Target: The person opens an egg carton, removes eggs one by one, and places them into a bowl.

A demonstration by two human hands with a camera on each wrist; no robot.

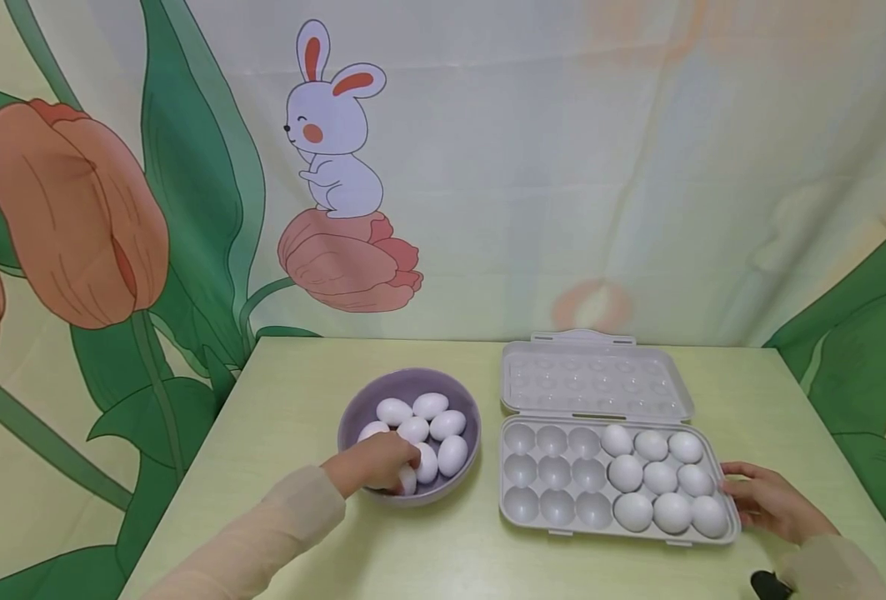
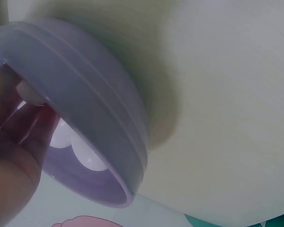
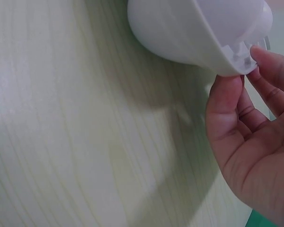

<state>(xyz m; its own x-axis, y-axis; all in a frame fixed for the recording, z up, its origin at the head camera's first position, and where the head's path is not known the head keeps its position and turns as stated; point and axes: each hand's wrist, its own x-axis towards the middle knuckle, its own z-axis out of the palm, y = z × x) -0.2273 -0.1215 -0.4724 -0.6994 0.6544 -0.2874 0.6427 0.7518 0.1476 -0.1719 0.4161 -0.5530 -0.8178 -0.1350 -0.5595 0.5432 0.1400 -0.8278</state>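
A purple bowl (image 1: 465, 479) on the left of the table holds several white eggs (image 1: 453, 456). My left hand (image 1: 382, 461) reaches into its near side, fingers bent around an egg (image 2: 31, 94), which the bowl's rim partly hides in the left wrist view. Right of the bowl lies an opened grey egg carton (image 1: 508, 515). White eggs (image 1: 660, 477) fill its right-hand cups, while the left-hand cups are hollow. My right hand (image 1: 773, 500) pinches the carton's right edge between thumb and fingers, as the right wrist view (image 3: 255, 137) shows.
The carton's lid (image 1: 596, 379) lies folded back behind the cups. Behind the pale wooden table (image 1: 292, 400) hangs a printed curtain (image 1: 488, 192) with a rabbit and tulips. A small black object (image 1: 770, 585) shows by the right sleeve.
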